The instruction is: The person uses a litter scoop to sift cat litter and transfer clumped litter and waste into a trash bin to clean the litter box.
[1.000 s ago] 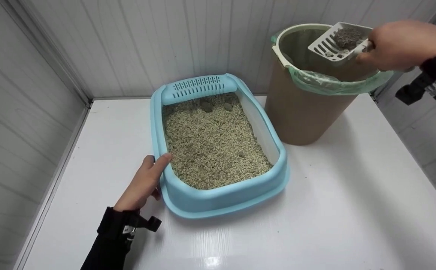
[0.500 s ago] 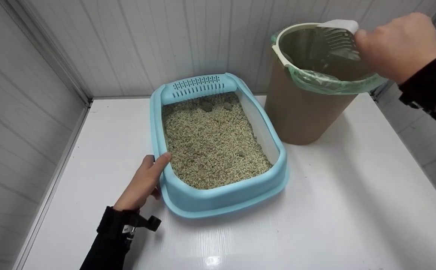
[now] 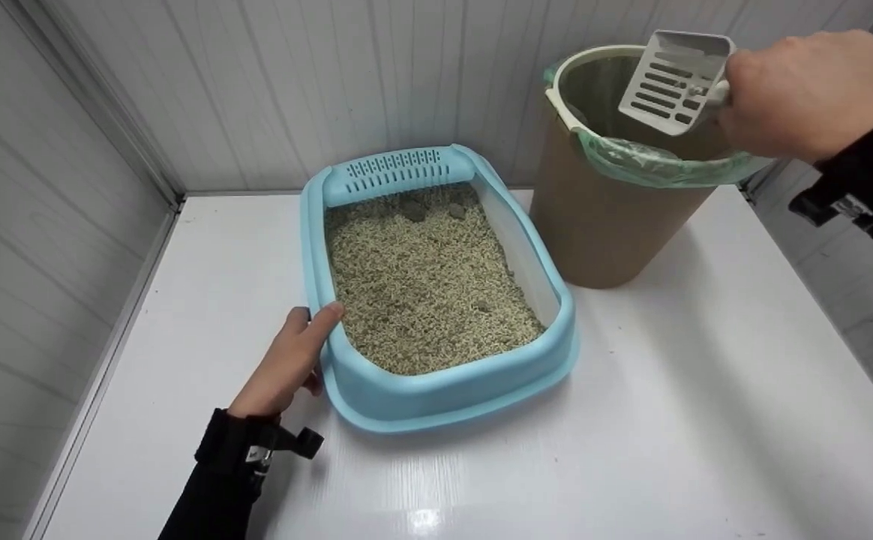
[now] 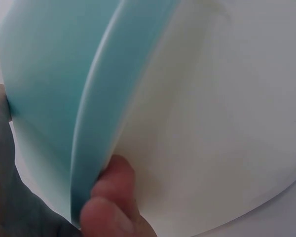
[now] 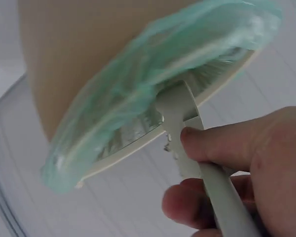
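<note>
My right hand grips the handle of a pale slotted litter scoop, held over the mouth of a brown bin. Few bits cling to the scoop; its slots show through. In the right wrist view, the thumb lies along the handle with fingers curled beneath. A light blue litter box holds grainy litter, with dark clumps near its back. On the box's left side, my left hand grips the rim, thumb on top; the left wrist view shows fingertips curled under the edge.
A thin green bag lines the bin and folds over its cream rim. Box and bin stand side by side on a white table. Pale panelled walls enclose the back and sides.
The scoop, earlier carrying a grey clump, tipped over into the bin and has swung back up, its load gone. My left hand and the litter box have stayed in place.
</note>
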A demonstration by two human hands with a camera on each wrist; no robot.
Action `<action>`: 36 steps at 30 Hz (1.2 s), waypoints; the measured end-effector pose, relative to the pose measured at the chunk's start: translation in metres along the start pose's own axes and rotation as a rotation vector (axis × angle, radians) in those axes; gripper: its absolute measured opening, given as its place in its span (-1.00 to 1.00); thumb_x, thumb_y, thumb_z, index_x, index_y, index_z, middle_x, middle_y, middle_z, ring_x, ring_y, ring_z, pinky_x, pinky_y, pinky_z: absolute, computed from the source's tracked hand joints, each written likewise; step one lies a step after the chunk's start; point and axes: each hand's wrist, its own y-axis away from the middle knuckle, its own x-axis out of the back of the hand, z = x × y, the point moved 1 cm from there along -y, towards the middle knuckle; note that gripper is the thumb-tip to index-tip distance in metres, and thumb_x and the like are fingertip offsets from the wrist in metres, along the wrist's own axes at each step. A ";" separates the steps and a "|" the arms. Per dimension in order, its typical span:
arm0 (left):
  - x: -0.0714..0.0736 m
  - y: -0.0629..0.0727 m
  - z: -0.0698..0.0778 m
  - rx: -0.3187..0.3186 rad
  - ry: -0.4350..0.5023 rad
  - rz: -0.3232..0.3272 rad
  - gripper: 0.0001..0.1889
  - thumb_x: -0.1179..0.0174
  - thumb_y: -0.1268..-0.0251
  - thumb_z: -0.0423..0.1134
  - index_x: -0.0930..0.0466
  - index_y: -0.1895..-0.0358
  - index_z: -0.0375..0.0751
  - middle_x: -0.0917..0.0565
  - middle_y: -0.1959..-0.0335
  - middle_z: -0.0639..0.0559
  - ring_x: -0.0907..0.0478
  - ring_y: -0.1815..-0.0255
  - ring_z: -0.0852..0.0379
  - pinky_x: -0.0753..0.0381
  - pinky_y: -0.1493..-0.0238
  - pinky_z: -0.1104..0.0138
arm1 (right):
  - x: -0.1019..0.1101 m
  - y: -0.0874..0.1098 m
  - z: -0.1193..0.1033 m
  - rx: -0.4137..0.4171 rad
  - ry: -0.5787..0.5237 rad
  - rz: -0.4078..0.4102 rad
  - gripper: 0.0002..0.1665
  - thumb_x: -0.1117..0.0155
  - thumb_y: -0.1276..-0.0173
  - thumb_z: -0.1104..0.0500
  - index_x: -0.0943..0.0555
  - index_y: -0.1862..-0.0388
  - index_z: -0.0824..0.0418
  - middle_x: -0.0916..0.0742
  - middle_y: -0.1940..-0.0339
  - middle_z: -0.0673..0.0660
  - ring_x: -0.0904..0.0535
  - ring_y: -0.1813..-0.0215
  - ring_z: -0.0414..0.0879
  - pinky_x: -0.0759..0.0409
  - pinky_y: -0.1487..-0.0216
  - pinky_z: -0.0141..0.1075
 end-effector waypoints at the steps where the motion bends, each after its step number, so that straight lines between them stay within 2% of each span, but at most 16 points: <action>1: -0.001 0.000 0.000 -0.001 0.001 -0.001 -0.28 -0.10 -0.67 0.38 -0.23 -0.28 -0.26 -0.44 0.03 -0.26 -0.47 0.41 0.01 -0.43 0.62 0.26 | 0.004 0.000 0.000 -0.026 -0.027 -0.028 -0.62 -0.11 -0.54 0.09 -0.39 0.51 0.22 -0.47 0.69 0.09 -0.40 0.59 0.08 -0.36 0.65 0.02; 4: -0.003 -0.001 0.001 -0.006 0.001 -0.005 -0.29 -0.10 -0.67 0.38 -0.23 -0.27 -0.26 -0.43 0.05 -0.25 -0.45 0.44 0.02 -0.42 0.63 0.27 | 0.018 0.000 -0.003 -0.059 -0.112 -0.051 -0.48 -0.11 -0.61 -0.09 -0.42 0.52 0.20 -0.52 0.65 0.10 -0.46 0.52 0.10 -0.36 0.61 -0.02; 6: -0.003 -0.002 0.002 -0.011 -0.001 -0.003 -0.29 -0.11 -0.66 0.38 -0.24 -0.24 -0.25 -0.43 0.07 -0.25 -0.44 0.46 0.03 -0.43 0.65 0.27 | 0.025 0.001 -0.009 -0.046 -0.163 -0.016 -0.43 -0.10 -0.62 -0.14 -0.41 0.51 0.22 -0.50 0.65 0.11 -0.44 0.52 0.10 -0.33 0.58 -0.06; 9: -0.003 -0.002 0.002 -0.014 -0.007 0.004 -0.29 -0.11 -0.66 0.39 -0.24 -0.22 -0.25 -0.41 0.09 -0.24 -0.42 0.47 0.04 -0.43 0.66 0.28 | 0.035 0.000 -0.027 0.000 -0.210 -0.002 -0.38 -0.12 -0.65 -0.21 -0.48 0.45 0.26 -0.54 0.62 0.13 -0.44 0.50 0.10 -0.35 0.54 -0.08; 11: -0.003 -0.002 0.003 -0.014 -0.010 0.006 -0.28 -0.10 -0.66 0.40 -0.24 -0.23 -0.26 -0.41 0.08 -0.24 -0.40 0.46 0.03 -0.43 0.65 0.27 | 0.038 -0.002 -0.046 0.051 -0.218 -0.026 -0.34 -0.12 -0.68 -0.27 -0.52 0.41 0.27 -0.56 0.58 0.14 -0.47 0.47 0.10 -0.38 0.50 -0.08; 14: -0.002 -0.002 0.003 -0.014 -0.009 0.007 -0.26 -0.10 -0.65 0.41 -0.24 -0.26 -0.27 -0.41 0.06 -0.26 -0.39 0.44 0.02 -0.42 0.63 0.26 | 0.040 -0.008 -0.083 0.131 -0.221 -0.128 -0.32 -0.09 -0.69 -0.33 -0.59 0.35 0.22 -0.64 0.50 0.11 -0.54 0.39 0.08 -0.45 0.42 -0.08; 18: -0.001 -0.001 0.003 -0.015 -0.002 0.008 -0.25 -0.10 -0.65 0.42 -0.25 -0.26 -0.27 -0.42 0.04 -0.26 -0.41 0.42 0.02 -0.41 0.62 0.26 | 0.030 -0.014 -0.141 0.238 -0.247 -0.347 -0.41 -0.11 -0.68 -0.27 -0.69 0.33 0.14 -0.72 0.47 0.06 -0.59 0.41 0.01 -0.51 0.40 -0.13; 23: -0.002 0.002 0.003 -0.019 0.008 0.023 -0.26 -0.12 -0.64 0.40 -0.26 -0.26 -0.26 -0.44 0.03 -0.26 -0.45 0.38 0.00 -0.44 0.62 0.26 | -0.007 -0.027 -0.211 0.289 -0.218 -0.601 -0.59 -0.17 -0.68 -0.10 -0.72 0.22 0.16 -0.82 0.45 0.05 -0.59 0.50 -0.12 -0.48 0.47 -0.27; 25: -0.003 0.003 0.003 -0.020 0.011 0.026 -0.26 -0.12 -0.64 0.40 -0.26 -0.26 -0.27 -0.45 0.03 -0.27 -0.47 0.37 -0.01 -0.45 0.63 0.26 | -0.023 -0.035 -0.231 0.295 -0.189 -0.670 -0.60 -0.13 -0.69 -0.05 -0.70 0.28 0.15 -0.83 0.45 0.05 -0.55 0.51 -0.13 -0.45 0.46 -0.29; 27: -0.006 0.004 0.003 -0.023 0.016 0.026 -0.26 -0.13 -0.64 0.40 -0.27 -0.27 -0.27 -0.45 0.03 -0.27 -0.49 0.37 -0.01 -0.45 0.63 0.27 | -0.036 -0.044 -0.244 0.307 -0.189 -0.717 -0.60 -0.09 -0.69 0.04 -0.66 0.37 0.14 -0.81 0.48 0.07 -0.50 0.54 -0.14 -0.42 0.46 -0.30; 30: -0.010 0.003 0.005 -0.034 0.024 0.017 -0.26 -0.14 -0.64 0.39 -0.27 -0.27 -0.27 -0.45 0.04 -0.27 -0.48 0.39 0.01 -0.44 0.64 0.29 | -0.044 -0.059 -0.252 0.301 -0.208 -0.750 -0.57 -0.07 -0.69 0.11 -0.62 0.46 0.15 -0.76 0.51 0.09 -0.43 0.56 -0.15 -0.37 0.49 -0.33; 36: -0.012 0.003 0.008 -0.048 0.016 0.013 -0.30 -0.16 -0.64 0.36 -0.27 -0.19 -0.28 -0.44 0.10 -0.26 -0.40 0.49 0.06 -0.43 0.67 0.29 | -0.057 -0.083 -0.256 0.281 -0.339 -0.864 -0.64 -0.12 -0.68 0.16 -0.62 0.40 0.17 -0.62 0.52 0.07 -0.37 0.55 -0.17 -0.37 0.49 -0.33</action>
